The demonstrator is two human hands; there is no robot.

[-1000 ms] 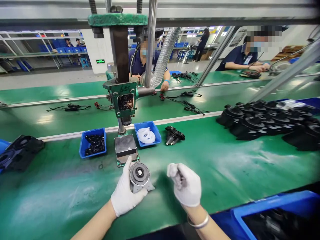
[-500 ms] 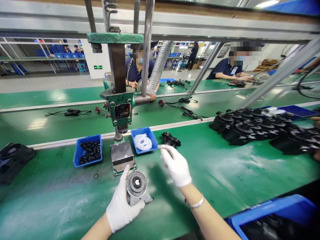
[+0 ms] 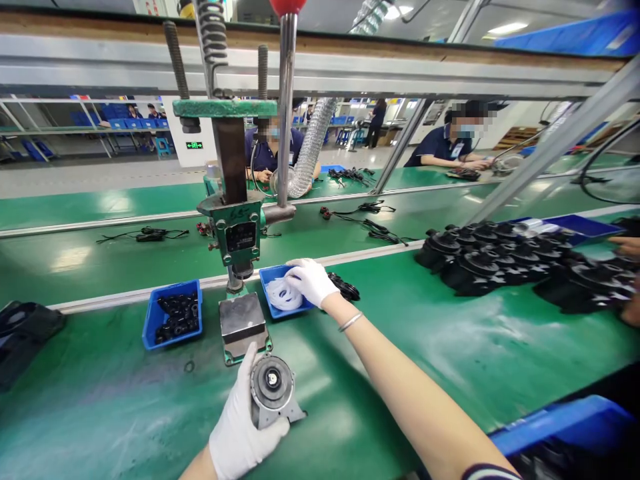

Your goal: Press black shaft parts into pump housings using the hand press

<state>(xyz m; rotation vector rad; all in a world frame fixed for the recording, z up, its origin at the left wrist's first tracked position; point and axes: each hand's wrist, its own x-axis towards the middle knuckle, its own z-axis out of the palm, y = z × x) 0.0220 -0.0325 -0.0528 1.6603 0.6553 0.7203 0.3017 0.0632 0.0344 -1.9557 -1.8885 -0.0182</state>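
- The left hand (image 3: 240,427), in a white glove, sits low in the frame just left of centre, fingers curled around the side of a round grey motor part (image 3: 273,393) that rests on the green bench (image 3: 450,360); its grip is closed on the part, thumb up along the left edge.
- The motor part lies face up, its dark hub in the middle uncovered, with no white ring visible on it.
- The right hand (image 3: 311,281), also gloved, reaches up to the centre of the frame and lies over the right blue bin (image 3: 276,308), fingers bent down onto the white rings (image 3: 281,295) inside. I cannot tell whether it has already pinched one or is only touching them.
- Between the two hands stands the green hand press (image 3: 235,227), its grey base block (image 3: 243,320) bare, nothing loaded under the ram.
- Left of the press, a second blue bin (image 3: 173,321) holds small black rings (image 3: 176,317); one loose black ring (image 3: 189,366) lies on the bench below it.
- Judged from this, the work is at an early stage: the part is held ready, a ring is being fetched, and fitting and pressing appear not yet done.
- At the right of the frame, a heap of black housings (image 3: 500,257) lies on the bench.
- Beyond the conveyor, at the top of the frame, other people sit at their own stations.
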